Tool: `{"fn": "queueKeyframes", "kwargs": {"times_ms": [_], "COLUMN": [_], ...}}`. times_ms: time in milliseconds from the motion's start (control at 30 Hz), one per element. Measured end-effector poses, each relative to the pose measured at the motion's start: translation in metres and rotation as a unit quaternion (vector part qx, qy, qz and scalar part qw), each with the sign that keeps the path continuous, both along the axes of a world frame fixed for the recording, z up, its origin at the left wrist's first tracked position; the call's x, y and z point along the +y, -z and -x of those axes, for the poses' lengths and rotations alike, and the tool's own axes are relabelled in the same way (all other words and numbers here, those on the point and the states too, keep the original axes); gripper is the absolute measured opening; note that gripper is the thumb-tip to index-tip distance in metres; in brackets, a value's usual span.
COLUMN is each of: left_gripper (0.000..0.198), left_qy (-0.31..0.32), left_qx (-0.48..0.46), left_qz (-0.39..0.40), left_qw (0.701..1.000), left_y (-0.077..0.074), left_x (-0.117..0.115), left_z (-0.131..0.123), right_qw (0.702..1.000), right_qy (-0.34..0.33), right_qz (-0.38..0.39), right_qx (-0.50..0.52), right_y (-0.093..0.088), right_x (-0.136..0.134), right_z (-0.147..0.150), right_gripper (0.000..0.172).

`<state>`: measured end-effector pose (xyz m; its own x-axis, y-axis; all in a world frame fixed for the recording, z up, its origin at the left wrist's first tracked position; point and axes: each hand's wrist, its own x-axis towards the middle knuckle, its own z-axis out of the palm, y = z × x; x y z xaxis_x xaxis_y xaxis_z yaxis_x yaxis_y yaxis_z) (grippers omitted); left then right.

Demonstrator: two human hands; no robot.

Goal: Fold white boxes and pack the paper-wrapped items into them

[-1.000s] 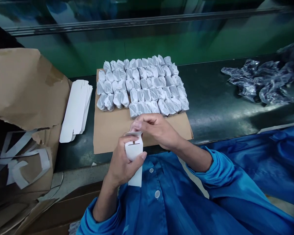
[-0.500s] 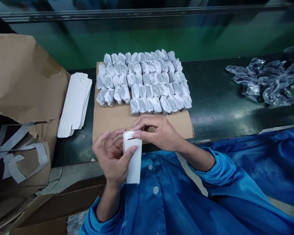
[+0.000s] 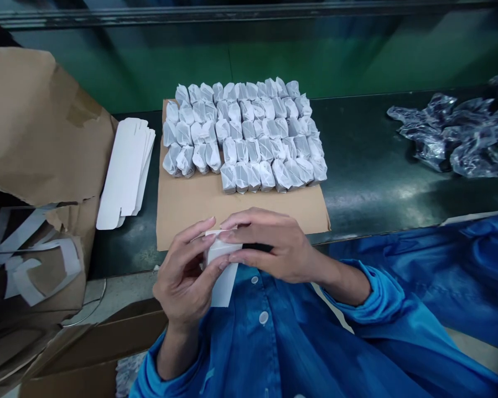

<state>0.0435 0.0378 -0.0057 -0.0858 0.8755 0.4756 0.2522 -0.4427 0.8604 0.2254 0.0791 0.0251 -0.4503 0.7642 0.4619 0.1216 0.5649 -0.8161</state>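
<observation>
Between my hands is a narrow white carton (image 3: 223, 288), held upright in front of the blue jacket. My left hand (image 3: 186, 273) grips its left side, the thumb across the near face. Fingers of my right hand (image 3: 269, 240) are closed on the carton's top end, pressing at the top flap. My fingers cover part of that end. Beyond the hands, several rows of small items wrapped in white paper (image 3: 249, 131) stand on a flat cardboard sheet (image 3: 186, 207).
A stack of flat white cartons (image 3: 122, 171) lies left of the sheet. A large torn brown box (image 3: 41, 132) stands at far left. Crumpled clear plastic bags (image 3: 448, 135) lie on the dark bench (image 3: 357, 166) at right. An open cardboard box (image 3: 87, 354) is below left, holding wrapped items.
The top flap stood partly open with a gap before; now it is folded down. My right hand has lowered onto the carton's top, and the carton's top tilts more toward me.
</observation>
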Motion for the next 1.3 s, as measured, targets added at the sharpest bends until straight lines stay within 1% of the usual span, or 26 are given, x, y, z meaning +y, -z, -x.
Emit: {"fn": "queueKeyframes", "kwargs": {"times_ms": [100, 167, 233, 267, 333, 367, 433, 467, 567, 600, 667, 700, 767, 833, 867, 900, 933, 967, 1000, 1033, 1067, 1133, 1167, 1233, 1267, 1300], "left_gripper": [0.03, 0.024, 0.023, 0.023, 0.023, 0.023, 0.024, 0.025, 0.026, 0.026, 0.029, 0.031, 0.031, 0.029, 0.028, 0.028, 0.029, 0.029, 0.029, 0.029, 0.029, 0.034, 0.041, 0.057, 0.063, 0.066], "left_qy": [-0.004, -0.005, -0.041, -0.079, -0.164, -0.196, -0.223, -0.232, -0.254, -0.253, -0.249, -0.251, -0.274, -0.296, -0.308, -0.32, -0.329, -0.334, -0.337, -0.335, -0.328, -0.292, -0.247, -0.099, -0.016, 0.054], "left_qx": [0.016, 0.013, -0.031, -0.066, -0.149, -0.185, -0.227, -0.231, -0.183, -0.151, -0.093, -0.076, -0.077, -0.085, -0.073, -0.046, -0.008, 0.038, 0.089, 0.141, 0.189, 0.264, 0.3, 0.381, 0.427, 0.472], "left_qz": [0.002, 0.013, 0.014, 0.008, 0.013, 0.026, 0.056, 0.051, -0.001, 0.006, 0.057, 0.083, 0.092, 0.078, 0.074, 0.073, 0.077, 0.078, 0.071, 0.059, 0.039, -0.012, -0.032, -0.051, -0.052, -0.05], "left_qw": [1.0, 1.0, 0.999, 0.995, 0.975, 0.963, 0.947, 0.944, 0.95, 0.956, 0.962, 0.961, 0.954, 0.948, 0.946, 0.944, 0.941, 0.938, 0.935, 0.93, 0.925, 0.919, 0.921, 0.918, 0.903, 0.879], "left_y": [0.002, 0.004, 0.007, 0.009, 0.012, 0.014, 0.018, 0.021, 0.03, 0.033, 0.036, 0.038, 0.039, 0.04, 0.04, 0.04, 0.04, 0.04, 0.04, 0.04, 0.039, 0.036, 0.033, 0.026, 0.022, 0.019], "left_x": [0.0, 0.002, 0.008, 0.013, 0.023, 0.028, 0.037, 0.04, 0.045, 0.046, 0.047, 0.047, 0.049, 0.05, 0.051, 0.051, 0.05, 0.049, 0.048, 0.046, 0.043, 0.037, 0.034, 0.028, 0.026, 0.025], "left_z": [0.001, 0.0, 0.0, -0.001, -0.001, 0.0, 0.004, 0.007, 0.021, 0.027, 0.037, 0.041, 0.046, 0.047, 0.048, 0.048, 0.048, 0.049, 0.051, 0.053, 0.055, 0.061, 0.064, 0.069, 0.071, 0.072], "right_qw": [0.996, 0.995, 0.997, 0.997, 0.996, 0.993, 0.987, 0.983, 0.97, 0.966, 0.961, 0.958, 0.954, 0.953, 0.956, 0.956, 0.949, 0.931, 0.903, 0.871, 0.842, 0.802, 0.789, 0.761, 0.743, 0.724], "right_qy": [0.062, 0.066, 0.062, 0.061, 0.047, 0.033, 0.003, -0.01, -0.032, -0.041, -0.056, -0.061, -0.073, -0.092, -0.089, -0.068, -0.032, 0.011, 0.045, 0.057, 0.048, 0.001, -0.018, -0.026, -0.023, -0.026], "right_qz": [-0.058, -0.058, -0.028, -0.004, 0.055, 0.083, 0.134, 0.157, 0.209, 0.215, 0.214, 0.214, 0.209, 0.164, 0.112, 0.046, -0.025, -0.093, -0.15, -0.192, -0.221, -0.261, -0.279, -0.313, -0.328, -0.343], "right_qx": [-0.027, -0.04, -0.041, -0.042, -0.058, -0.072, -0.093, -0.098, -0.122, -0.137, -0.166, -0.178, -0.203, -0.236, -0.255, -0.28, -0.313, -0.354, -0.401, -0.448, -0.49, -0.536, -0.547, -0.568, -0.583, -0.598], "right_y": [0.006, 0.011, 0.018, 0.022, 0.031, 0.035, 0.04, 0.041, 0.036, 0.033, 0.029, 0.028, 0.025, 0.019, 0.015, 0.009, 0.003, -0.003, -0.009, -0.013, -0.016, -0.015, -0.012, -0.005, -0.002, 0.0], "right_x": [-0.005, -0.008, -0.013, -0.016, -0.022, -0.024, -0.022, -0.019, 0.001, 0.007, 0.018, 0.022, 0.029, 0.037, 0.042, 0.048, 0.055, 0.062, 0.068, 0.074, 0.078, 0.082, 0.083, 0.084, 0.085, 0.086], "right_z": [0.003, 0.006, 0.01, 0.013, 0.019, 0.022, 0.026, 0.027, 0.025, 0.025, 0.026, 0.027, 0.03, 0.029, 0.026, 0.022, 0.018, 0.014, 0.01, 0.008, 0.007, 0.011, 0.015, 0.023, 0.026, 0.029], "right_gripper": [0.016, 0.02, 0.024, 0.032, 0.052, 0.057, 0.052, 0.048, 0.045, 0.045, 0.046, 0.047, 0.047, 0.044, 0.042, 0.04, 0.039, 0.038, 0.039, 0.038, 0.037, 0.036, 0.037, 0.039, 0.04, 0.04]}}
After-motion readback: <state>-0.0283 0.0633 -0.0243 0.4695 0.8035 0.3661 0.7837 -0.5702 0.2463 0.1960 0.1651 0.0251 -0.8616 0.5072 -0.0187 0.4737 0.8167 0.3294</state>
